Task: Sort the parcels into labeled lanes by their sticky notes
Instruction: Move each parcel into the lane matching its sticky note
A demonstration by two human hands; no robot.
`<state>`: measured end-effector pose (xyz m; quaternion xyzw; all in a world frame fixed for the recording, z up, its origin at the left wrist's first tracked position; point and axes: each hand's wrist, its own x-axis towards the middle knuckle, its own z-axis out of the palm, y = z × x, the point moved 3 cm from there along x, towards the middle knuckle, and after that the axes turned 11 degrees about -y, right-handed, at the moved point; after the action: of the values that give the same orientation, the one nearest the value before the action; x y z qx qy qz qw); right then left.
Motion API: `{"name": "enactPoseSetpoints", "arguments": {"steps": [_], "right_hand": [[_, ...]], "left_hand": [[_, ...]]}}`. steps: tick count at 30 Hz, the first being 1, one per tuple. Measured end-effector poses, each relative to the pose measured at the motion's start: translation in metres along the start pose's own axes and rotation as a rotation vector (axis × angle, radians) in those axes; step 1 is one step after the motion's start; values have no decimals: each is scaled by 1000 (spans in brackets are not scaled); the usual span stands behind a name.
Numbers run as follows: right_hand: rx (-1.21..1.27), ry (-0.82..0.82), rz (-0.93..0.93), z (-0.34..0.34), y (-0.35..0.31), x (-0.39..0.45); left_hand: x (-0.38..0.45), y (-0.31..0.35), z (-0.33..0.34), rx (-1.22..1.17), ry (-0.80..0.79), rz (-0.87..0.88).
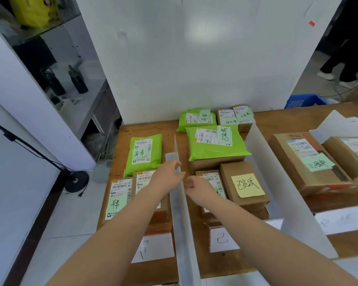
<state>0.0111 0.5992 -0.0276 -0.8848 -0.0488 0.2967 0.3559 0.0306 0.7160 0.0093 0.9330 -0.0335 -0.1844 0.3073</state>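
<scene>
Sorting under way: three green mailers, brown boxes wearing handwritten notes; left hand and right hand both pinching the translucent divider.

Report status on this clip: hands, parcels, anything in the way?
Both hands, left and right, pinching the left divider. No parcel held. Parcels lie in all lanes. One green bag in the middle lane bears the left lane's mark.
</scene>
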Motion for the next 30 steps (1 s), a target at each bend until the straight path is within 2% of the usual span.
{"name": "enactPoseSetpoints", "arguments": {"steps": [5,11,14,22,30], "right_hand": [[-85,-6,-93,-40,7,-8],[-463,78,-225,-127,18,-19],[-575,131,-244,-166,22,-17],[-614,159,-239,-229,20,27],[-650,149,-179,-263,22,138]], "left_hand": [[9,27,2,89,72,-29],[26,85,-5,320,194,-131],[40,114,-12,419,227,-153],[100,150,-27,534,196,-161],[211,118,-44,540,121,-159]]}}
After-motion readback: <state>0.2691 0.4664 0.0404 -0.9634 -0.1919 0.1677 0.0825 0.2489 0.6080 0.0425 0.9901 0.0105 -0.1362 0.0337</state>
